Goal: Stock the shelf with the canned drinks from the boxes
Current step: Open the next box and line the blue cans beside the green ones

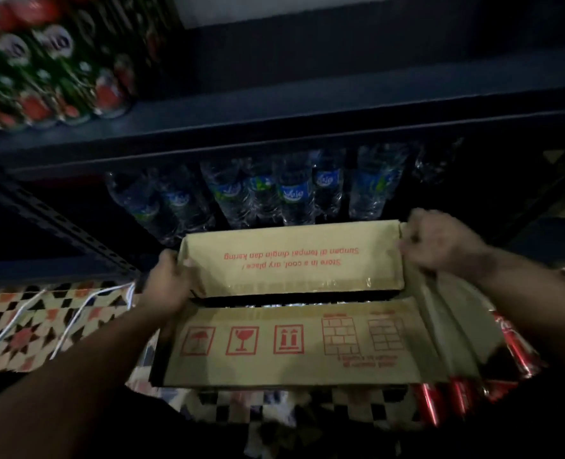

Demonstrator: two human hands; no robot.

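Observation:
A tan cardboard box (291, 342) with red handling symbols sits low in the middle of the view, its two long top flaps parted by a narrow dark slit. My left hand (168, 283) grips the left end of the far flap (291, 256). My right hand (440, 243) is closed on the box's right end flap at the far right corner. Red cans (513, 346) show beside the box's right side and under its near right corner. The dark blue shelf (274, 127) stands beyond the box.
Green and red cans (42, 77) stand on the upper shelf at the far left. Water bottles (274, 190) fill the lower shelf behind the box. The floor (25, 326) is patterned tile, with white cords (75, 313) lying on it at the left.

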